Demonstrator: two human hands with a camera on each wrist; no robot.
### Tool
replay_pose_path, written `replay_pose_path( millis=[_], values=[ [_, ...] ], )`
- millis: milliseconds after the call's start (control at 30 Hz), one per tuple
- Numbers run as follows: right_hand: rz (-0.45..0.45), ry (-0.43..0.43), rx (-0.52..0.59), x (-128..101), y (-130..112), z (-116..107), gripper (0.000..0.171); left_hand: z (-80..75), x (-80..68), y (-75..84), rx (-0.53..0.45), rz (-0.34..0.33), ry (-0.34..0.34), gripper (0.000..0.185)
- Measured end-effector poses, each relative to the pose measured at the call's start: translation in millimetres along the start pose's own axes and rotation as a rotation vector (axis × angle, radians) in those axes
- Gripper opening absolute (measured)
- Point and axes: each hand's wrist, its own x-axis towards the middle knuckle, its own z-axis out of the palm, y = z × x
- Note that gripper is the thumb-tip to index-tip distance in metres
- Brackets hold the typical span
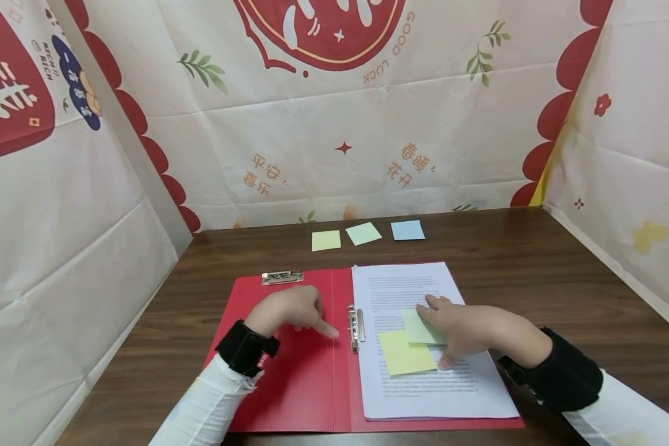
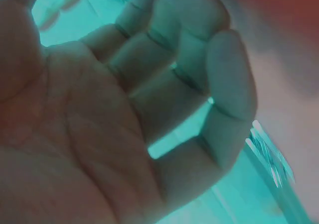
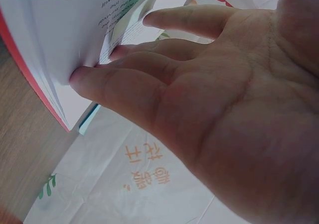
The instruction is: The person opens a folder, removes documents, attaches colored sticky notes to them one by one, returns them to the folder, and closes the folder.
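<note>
A red folder [image 1: 290,396] lies spread on the table, with a stack of printed paper [image 1: 418,402] on its right side. On the paper are a yellow sticky note [image 1: 404,354] and a pale green sticky note [image 1: 420,328] that overlaps it. My right hand [image 1: 463,328] rests on the sheets at the green note's right edge, its fingers [image 3: 129,92] fairly straight. Over the folder's left cover hovers my left hand [image 1: 292,310], its fingers [image 2: 232,74] loosely curled around nothing. Whether it touches the cover I cannot tell.
Beside the paper, a metal lever clip [image 1: 356,328] sits on the folder's spine side; another metal clip [image 1: 282,277] is at the left cover's top. Along the table's back lie a yellow-green note [image 1: 326,240], a green note [image 1: 363,233] and a blue note [image 1: 407,230]. Printed cloth surrounds the table.
</note>
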Motion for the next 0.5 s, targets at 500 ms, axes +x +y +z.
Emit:
replay_pose_path(
  millis=[500],
  values=[
    [-0.008, 0.002, 0.003, 1, 0, -2, 0.109, -27.2, -69.1, -138.5, -0.199, -0.421, 0.123, 0.073]
  ],
)
